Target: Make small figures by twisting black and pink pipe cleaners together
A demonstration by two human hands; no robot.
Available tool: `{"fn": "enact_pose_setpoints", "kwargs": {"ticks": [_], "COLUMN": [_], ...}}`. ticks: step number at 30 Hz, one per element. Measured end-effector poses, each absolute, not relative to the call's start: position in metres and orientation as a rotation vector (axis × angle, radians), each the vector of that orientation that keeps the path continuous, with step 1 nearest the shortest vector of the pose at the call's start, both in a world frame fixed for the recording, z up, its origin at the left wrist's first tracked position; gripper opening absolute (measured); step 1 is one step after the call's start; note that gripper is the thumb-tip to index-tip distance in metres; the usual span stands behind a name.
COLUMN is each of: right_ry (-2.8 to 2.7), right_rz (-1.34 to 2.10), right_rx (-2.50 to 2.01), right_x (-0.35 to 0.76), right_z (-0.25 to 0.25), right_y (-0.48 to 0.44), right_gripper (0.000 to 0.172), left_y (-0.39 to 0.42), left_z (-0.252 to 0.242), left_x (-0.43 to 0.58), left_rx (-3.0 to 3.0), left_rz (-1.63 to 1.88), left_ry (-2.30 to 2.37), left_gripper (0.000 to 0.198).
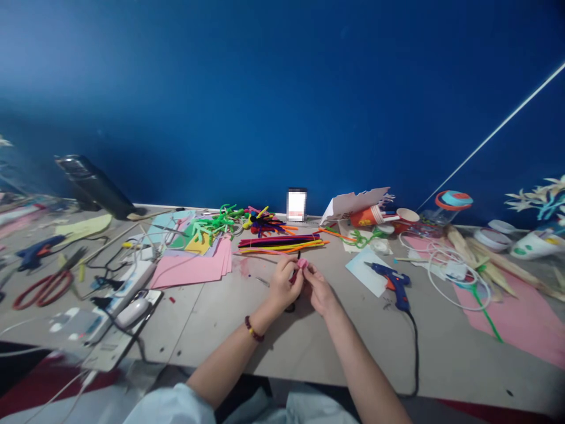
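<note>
My left hand point(283, 282) and my right hand point(319, 290) meet above the middle of the table, fingers pinched together. Between their fingertips is a small pink piece point(302, 263), perhaps bent pipe cleaner, too small to make out fully. A short dark tip sticks up beside it, and more dark material shows below, partly hidden by the fingers. Just beyond the hands lies a bundle of straight pipe cleaners point(280, 242) in purple, black, yellow and orange. A thin pointed tool point(262, 281) rests left of my left hand.
To the right, a blue glue gun point(399, 285) lies by a pale blue sheet point(367, 272), its cord running off the front edge. On the left are pink paper point(189, 270), a power strip point(126, 294), a mouse point(133, 312) and red-handled scissors point(48, 287). A phone point(296, 205) leans against the wall.
</note>
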State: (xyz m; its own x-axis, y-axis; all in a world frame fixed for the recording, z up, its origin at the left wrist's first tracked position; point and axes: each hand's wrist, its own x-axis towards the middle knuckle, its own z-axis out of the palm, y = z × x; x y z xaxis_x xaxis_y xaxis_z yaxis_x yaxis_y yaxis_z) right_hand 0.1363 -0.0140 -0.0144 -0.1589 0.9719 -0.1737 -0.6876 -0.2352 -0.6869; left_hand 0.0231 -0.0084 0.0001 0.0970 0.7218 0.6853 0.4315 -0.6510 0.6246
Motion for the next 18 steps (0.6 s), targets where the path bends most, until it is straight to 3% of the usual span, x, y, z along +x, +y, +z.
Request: {"fn": "enact_pose_setpoints", "kwargs": {"ticks": [18], "right_ry": [-0.484], "right_rz": [1.543], "right_rx": [-0.803], "right_x": [0.150], "right_z": [-0.014], "right_y": [-0.006], "right_gripper": [0.029], "left_y": [0.000], "left_z": [-0.007], "left_x": [0.017], "left_rx": [2.456], "left_rz": [1.424], "left_ry": [1.204], "left_gripper": [0.022]}}
